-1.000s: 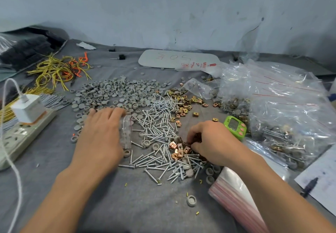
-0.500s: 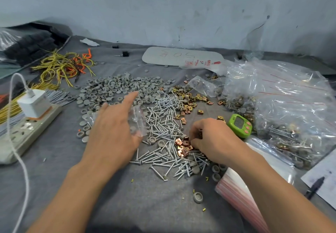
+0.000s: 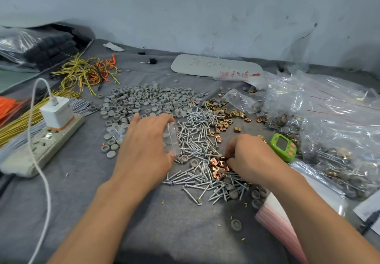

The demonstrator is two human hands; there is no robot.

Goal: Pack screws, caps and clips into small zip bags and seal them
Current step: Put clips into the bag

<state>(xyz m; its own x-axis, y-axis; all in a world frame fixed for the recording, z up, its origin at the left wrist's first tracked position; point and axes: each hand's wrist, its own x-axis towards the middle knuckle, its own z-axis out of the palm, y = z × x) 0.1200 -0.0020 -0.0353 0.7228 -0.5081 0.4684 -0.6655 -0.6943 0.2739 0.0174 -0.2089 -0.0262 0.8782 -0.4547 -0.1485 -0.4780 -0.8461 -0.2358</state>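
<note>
A pile of silver screws (image 3: 197, 140) lies in the middle of the grey cloth. Grey round caps (image 3: 144, 101) spread behind it, and brass clips (image 3: 222, 111) lie to its right. My left hand (image 3: 146, 146) holds a small clear zip bag (image 3: 171, 138) at the screws' left edge. My right hand (image 3: 250, 156) is curled over a small cluster of copper-coloured clips (image 3: 219, 166) and pinches among them; what sits between its fingertips is hidden.
Filled clear bags (image 3: 329, 123) pile up at the right, next to a green timer (image 3: 283, 146). A stack of empty zip bags (image 3: 281, 228) lies near my right forearm. A power strip with charger (image 3: 47, 134) and wire bundles (image 3: 86, 74) sit left.
My left hand has drawn its fingers back from the caps and closed round the small bag. My right hand stays on the copper clips, barely shifted.
</note>
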